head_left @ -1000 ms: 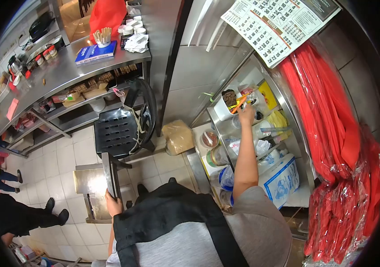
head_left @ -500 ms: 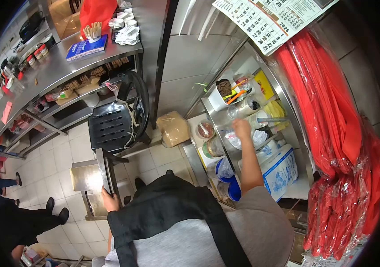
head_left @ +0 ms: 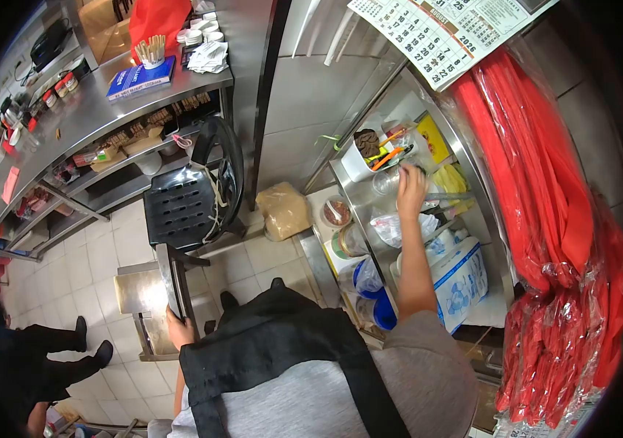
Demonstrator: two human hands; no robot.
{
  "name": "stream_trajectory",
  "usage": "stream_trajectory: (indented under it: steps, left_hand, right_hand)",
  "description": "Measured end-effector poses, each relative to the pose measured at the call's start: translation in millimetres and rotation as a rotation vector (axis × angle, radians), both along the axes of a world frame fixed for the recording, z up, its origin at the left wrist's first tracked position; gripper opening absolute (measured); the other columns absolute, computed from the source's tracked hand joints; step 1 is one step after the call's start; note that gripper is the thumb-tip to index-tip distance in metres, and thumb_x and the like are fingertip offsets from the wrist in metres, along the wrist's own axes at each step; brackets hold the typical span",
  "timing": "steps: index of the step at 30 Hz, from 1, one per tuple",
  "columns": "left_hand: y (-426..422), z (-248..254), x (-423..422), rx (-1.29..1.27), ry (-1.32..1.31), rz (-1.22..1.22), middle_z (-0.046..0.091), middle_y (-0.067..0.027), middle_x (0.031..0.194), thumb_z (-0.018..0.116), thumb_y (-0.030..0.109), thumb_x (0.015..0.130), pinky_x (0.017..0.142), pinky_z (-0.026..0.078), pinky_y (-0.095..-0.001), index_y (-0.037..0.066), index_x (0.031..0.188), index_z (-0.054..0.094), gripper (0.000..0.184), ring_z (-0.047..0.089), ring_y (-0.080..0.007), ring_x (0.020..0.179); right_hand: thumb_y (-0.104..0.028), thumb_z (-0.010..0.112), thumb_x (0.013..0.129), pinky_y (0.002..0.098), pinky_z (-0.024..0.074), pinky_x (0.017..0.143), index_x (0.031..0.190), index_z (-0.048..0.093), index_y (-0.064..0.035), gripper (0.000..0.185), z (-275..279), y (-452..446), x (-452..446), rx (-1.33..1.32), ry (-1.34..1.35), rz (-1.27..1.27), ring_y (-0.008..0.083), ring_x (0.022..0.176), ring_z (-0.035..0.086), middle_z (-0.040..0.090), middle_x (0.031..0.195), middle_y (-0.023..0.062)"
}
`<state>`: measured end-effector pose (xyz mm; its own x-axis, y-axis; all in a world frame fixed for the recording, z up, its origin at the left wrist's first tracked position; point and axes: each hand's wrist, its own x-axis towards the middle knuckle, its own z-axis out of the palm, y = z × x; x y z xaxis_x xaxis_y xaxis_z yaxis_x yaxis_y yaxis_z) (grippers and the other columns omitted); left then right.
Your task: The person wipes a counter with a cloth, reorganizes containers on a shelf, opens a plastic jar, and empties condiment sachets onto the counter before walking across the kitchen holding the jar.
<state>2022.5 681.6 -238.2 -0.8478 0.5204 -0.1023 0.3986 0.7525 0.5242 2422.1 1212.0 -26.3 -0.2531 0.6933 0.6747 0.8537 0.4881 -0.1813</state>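
Seen from above, a person's right hand (head_left: 412,191) reaches into a metal shelf (head_left: 355,196), fingers bent down over the far end of a clear jar (head_left: 386,182) lying on its side; the hand hides the contact, so whether the grip is closed cannot be told. The jar sits just beside a white container (head_left: 356,163) holding an orange-handled tool (head_left: 387,159), with a white plastic bag (head_left: 390,229) nearby. Well apart, the left hand (head_left: 181,332) holds the end of a metal frame (head_left: 169,281) between thumb and fingers.
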Motion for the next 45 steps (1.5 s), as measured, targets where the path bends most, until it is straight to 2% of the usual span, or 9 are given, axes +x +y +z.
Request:
stream_trajectory:
  steps: [5,8,12,14,19,28,37,39,45]
  left_hand:
    - [3,5,1,-0.015,-0.068,0.019,0.057,-0.0262,0.122,0.06,0.006,0.075,0.087,0.047,-0.0467,0.011,0.146,0.03,0.078,0.057,-0.0433,0.105]
    - [4,8,-1,-0.046,-0.073,0.043,0.057,-0.027,0.122,0.061,0.006,0.075,0.087,0.047,-0.0467,0.01,0.147,0.029,0.078,0.058,-0.0435,0.104]
    - [-2,-3,-1,-0.02,-0.041,0.029,0.058,-0.0281,0.119,0.062,0.006,0.075,0.086,0.048,-0.0467,0.009,0.147,0.029,0.079,0.059,-0.0442,0.103]
    - [-3,-13,-1,0.014,-0.014,0.02,0.059,-0.0287,0.117,0.062,0.006,0.075,0.086,0.048,-0.0467,0.008,0.147,0.028,0.079,0.059,-0.0445,0.102]
    - [3,4,0,0.008,-0.068,0.016,0.059,-0.0295,0.115,0.062,0.006,0.076,0.086,0.048,-0.0469,0.008,0.146,0.029,0.077,0.059,-0.0449,0.102]
    - [-1,-3,-10,0.009,-0.115,-0.031,0.061,-0.0317,0.106,0.061,0.007,0.077,0.081,0.048,-0.0498,0.009,0.145,0.027,0.076,0.06,-0.0482,0.096]
    - [-7,-10,-17,0.02,-0.191,-0.054,0.06,-0.0323,0.108,0.059,0.004,0.079,0.084,0.046,-0.0503,0.011,0.147,0.023,0.078,0.058,-0.0489,0.1]
    - [-3,-11,-16,0.028,-0.182,-0.073,0.06,-0.0321,0.109,0.059,0.004,0.079,0.084,0.046,-0.0502,0.011,0.148,0.022,0.078,0.057,-0.0491,0.101]
    - [-1,2,-9,-0.042,-0.15,-0.036,0.059,-0.0321,0.112,0.057,0.004,0.086,0.085,0.046,-0.0496,0.01,0.147,0.021,0.072,0.057,-0.0493,0.104]
  right_hand:
    - [-0.018,0.063,0.086,0.0413,0.035,0.101,0.107,0.064,-0.0148,0.021,27,54,-23,-0.001,-0.481,0.25,0.024,0.107,0.057,0.064,0.103,0.0032]
    - [-0.018,0.066,0.084,0.0399,0.039,0.097,0.105,0.066,-0.0151,0.022,18,58,-31,-0.018,-0.377,0.335,0.025,0.106,0.057,0.063,0.105,0.0041]
    - [-0.015,0.063,0.085,0.0443,0.0455,0.089,0.103,0.063,-0.0081,0.019,-4,20,-27,-0.194,0.248,-0.139,0.0311,0.102,0.059,0.064,0.106,0.0109]
    - [-0.016,0.063,0.085,0.0459,0.0468,0.086,0.1,0.062,-0.0076,0.018,-27,9,-20,-0.423,0.224,-0.399,0.0341,0.099,0.06,0.064,0.104,0.0143]
    - [-0.021,0.069,0.079,0.0398,0.0482,0.089,0.103,0.064,-0.0091,0.027,-140,25,16,-0.366,-0.312,-0.327,0.0294,0.103,0.059,0.064,0.106,0.0132]
    - [-0.031,0.074,0.075,0.047,0.0356,0.1,0.109,0.064,-0.0106,0.04,-87,-77,-1,-0.317,-0.412,-0.482,0.0312,0.118,0.047,0.055,0.12,0.0097]
    - [-0.024,0.062,0.084,0.0534,0.0164,0.112,0.126,0.06,-0.0147,0.043,-114,-98,28,-0.665,-0.621,-0.6,0.0329,0.136,0.031,0.045,0.141,0.016]
    - [-0.027,0.065,0.082,0.0567,0.0155,0.112,0.127,0.059,-0.0131,0.047,-122,-95,17,-0.365,-0.794,-0.718,0.0338,0.137,0.03,0.045,0.142,0.0163]
    - [-0.019,0.059,0.085,0.0555,0.0288,0.107,0.131,0.052,-0.0038,0.049,-90,-121,-63,-0.648,-0.479,-0.039,0.0365,0.133,0.037,0.045,0.14,0.0199]
